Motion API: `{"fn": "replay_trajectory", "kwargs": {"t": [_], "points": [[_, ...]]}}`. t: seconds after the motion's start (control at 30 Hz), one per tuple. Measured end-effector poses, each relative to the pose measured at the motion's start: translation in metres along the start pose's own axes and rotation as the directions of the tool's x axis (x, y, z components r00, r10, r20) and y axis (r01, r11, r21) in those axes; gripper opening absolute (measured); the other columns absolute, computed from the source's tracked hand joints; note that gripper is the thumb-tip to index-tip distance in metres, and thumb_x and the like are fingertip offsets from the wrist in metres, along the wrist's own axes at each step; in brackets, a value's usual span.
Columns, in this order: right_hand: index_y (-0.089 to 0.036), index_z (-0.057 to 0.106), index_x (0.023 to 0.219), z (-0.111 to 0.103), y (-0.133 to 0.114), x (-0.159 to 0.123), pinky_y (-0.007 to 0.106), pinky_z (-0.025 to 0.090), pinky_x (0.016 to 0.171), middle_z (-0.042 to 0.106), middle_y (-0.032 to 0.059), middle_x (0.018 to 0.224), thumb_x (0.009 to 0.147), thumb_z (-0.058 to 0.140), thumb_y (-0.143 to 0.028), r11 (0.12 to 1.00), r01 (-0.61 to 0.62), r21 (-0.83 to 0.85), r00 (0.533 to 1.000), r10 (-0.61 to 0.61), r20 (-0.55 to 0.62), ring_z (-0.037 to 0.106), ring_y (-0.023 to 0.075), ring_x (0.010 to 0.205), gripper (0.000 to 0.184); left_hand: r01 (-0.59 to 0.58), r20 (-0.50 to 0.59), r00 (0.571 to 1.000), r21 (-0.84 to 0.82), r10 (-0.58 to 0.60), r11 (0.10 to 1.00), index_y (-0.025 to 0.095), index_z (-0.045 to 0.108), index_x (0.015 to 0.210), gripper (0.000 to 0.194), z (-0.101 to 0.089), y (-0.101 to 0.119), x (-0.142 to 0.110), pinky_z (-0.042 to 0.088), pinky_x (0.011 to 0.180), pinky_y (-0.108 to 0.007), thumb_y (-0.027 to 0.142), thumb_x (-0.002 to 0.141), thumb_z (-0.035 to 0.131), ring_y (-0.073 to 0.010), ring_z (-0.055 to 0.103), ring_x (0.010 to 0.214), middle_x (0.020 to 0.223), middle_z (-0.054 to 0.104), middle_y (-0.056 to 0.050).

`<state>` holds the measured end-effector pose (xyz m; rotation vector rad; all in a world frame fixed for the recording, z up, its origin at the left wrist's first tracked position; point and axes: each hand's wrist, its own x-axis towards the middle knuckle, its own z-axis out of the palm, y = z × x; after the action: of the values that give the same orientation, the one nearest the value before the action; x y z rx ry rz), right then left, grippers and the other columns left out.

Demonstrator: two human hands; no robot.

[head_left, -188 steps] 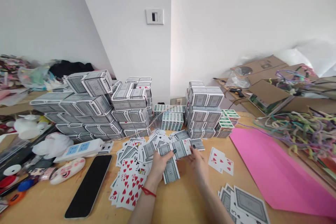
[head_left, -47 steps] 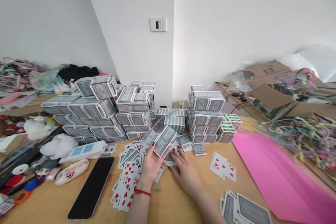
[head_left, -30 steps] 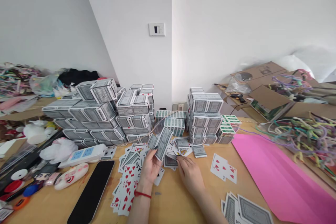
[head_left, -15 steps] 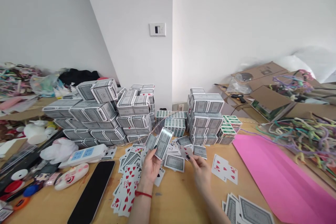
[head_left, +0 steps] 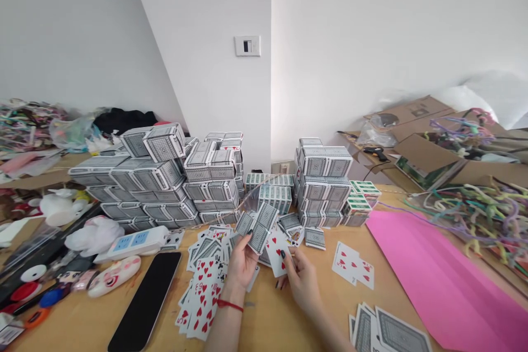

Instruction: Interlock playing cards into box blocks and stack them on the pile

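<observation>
My left hand (head_left: 242,264) is closed on a folded playing card (head_left: 263,226) whose grey patterned back faces up. In my right hand (head_left: 300,275) a hearts playing card (head_left: 276,253) is pinched, face up, its upper part close beside the folded card. Both hands are over the middle of the table. Behind and under them lie loose cards, partly hidden by the hands. To the left is a spread of face-up heart cards (head_left: 202,297). Two more heart cards (head_left: 350,264) lie to the right, and a small grey-backed card piece (head_left: 315,238) lies behind my right hand.
Blocks built from folded cards (head_left: 140,176) stand stacked at the back left, with another stack (head_left: 325,170) at the back right. Green-white card boxes (head_left: 275,197) sit between. A black phone (head_left: 145,300), a power strip (head_left: 134,243), pink paper (head_left: 433,269) and face-down cards (head_left: 400,330) surround the work area.
My right hand took a hearts card from the loose cards, then brought it left and nearer to the folded card. My left hand has kept its folded card throughout the last second.
</observation>
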<state>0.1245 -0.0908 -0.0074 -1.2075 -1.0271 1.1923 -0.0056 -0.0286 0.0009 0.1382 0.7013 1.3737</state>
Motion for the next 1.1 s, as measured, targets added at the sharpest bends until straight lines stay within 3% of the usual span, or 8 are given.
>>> {"fn": "replay_trajectory", "kwargs": {"t": [0.27, 0.5, 0.73, 0.9, 1.1], "points": [[-0.016, 0.053, 0.084, -0.003, 0.002, 0.002, 0.018, 0.035, 0.026, 0.045, -0.0074, 0.04, 0.077, 0.04, -0.059, 0.992, -0.043, -0.12, 0.996, 0.052, 0.073, 0.05, 0.0113, 0.027, 0.046, -0.044, 0.02, 0.999, 0.066, 0.042, 0.997, 0.012, 0.063, 0.077, 0.012, 0.001, -0.002, -0.003, 0.051, 0.077, -0.03, 0.004, 0.071, 0.056, -0.0172, 0.066, 0.076, 0.084, 0.07, -0.008], [-0.013, 0.053, 0.091, -0.008, 0.005, 0.005, 0.016, 0.029, 0.022, 0.049, -0.0057, 0.041, 0.076, 0.037, -0.061, 0.983, -0.114, -0.146, 0.982, 0.134, 0.136, 0.049, 0.0107, 0.025, 0.053, -0.062, 0.01, 0.998, 0.125, 0.061, 0.99, 0.014, 0.062, 0.077, 0.011, 0.003, -0.002, -0.005, 0.051, 0.078, -0.03, 0.007, 0.069, 0.058, -0.0178, 0.066, 0.077, 0.077, 0.07, -0.006], [-0.014, 0.054, 0.084, -0.013, 0.005, 0.006, 0.015, 0.024, 0.022, 0.048, -0.0063, 0.039, 0.075, 0.037, -0.061, 0.975, -0.129, -0.179, 0.973, 0.159, 0.165, 0.044, 0.0082, 0.023, 0.051, -0.099, 0.054, 0.995, 0.215, 0.09, 0.972, 0.015, 0.06, 0.077, 0.013, 0.0, -0.003, -0.003, 0.049, 0.078, -0.033, 0.015, 0.065, 0.064, -0.0189, 0.065, 0.079, 0.083, 0.069, -0.006], [-0.013, 0.056, 0.087, -0.016, 0.005, 0.007, 0.015, 0.023, 0.022, 0.048, -0.006, 0.039, 0.075, 0.037, -0.06, 0.969, -0.126, -0.214, 0.972, 0.164, 0.168, 0.043, 0.0079, 0.022, 0.052, -0.126, 0.113, 0.989, 0.296, 0.097, 0.947, 0.017, 0.059, 0.081, 0.018, 0.001, -0.007, -0.006, 0.047, 0.077, -0.033, 0.02, 0.065, 0.064, -0.0196, 0.063, 0.082, 0.086, 0.068, -0.005], [-0.012, 0.056, 0.092, -0.017, 0.002, 0.009, 0.016, 0.026, 0.023, 0.047, -0.0068, 0.04, 0.076, 0.039, -0.057, 0.979, -0.118, -0.167, 0.975, 0.146, 0.167, 0.042, 0.0078, 0.023, 0.051, -0.141, 0.145, 0.985, 0.357, 0.094, 0.924, 0.017, 0.057, 0.082, 0.019, 0.004, -0.013, -0.011, 0.048, 0.071, -0.031, 0.023, 0.065, 0.065, -0.0174, 0.062, 0.073, 0.075, 0.065, -0.002]]}}
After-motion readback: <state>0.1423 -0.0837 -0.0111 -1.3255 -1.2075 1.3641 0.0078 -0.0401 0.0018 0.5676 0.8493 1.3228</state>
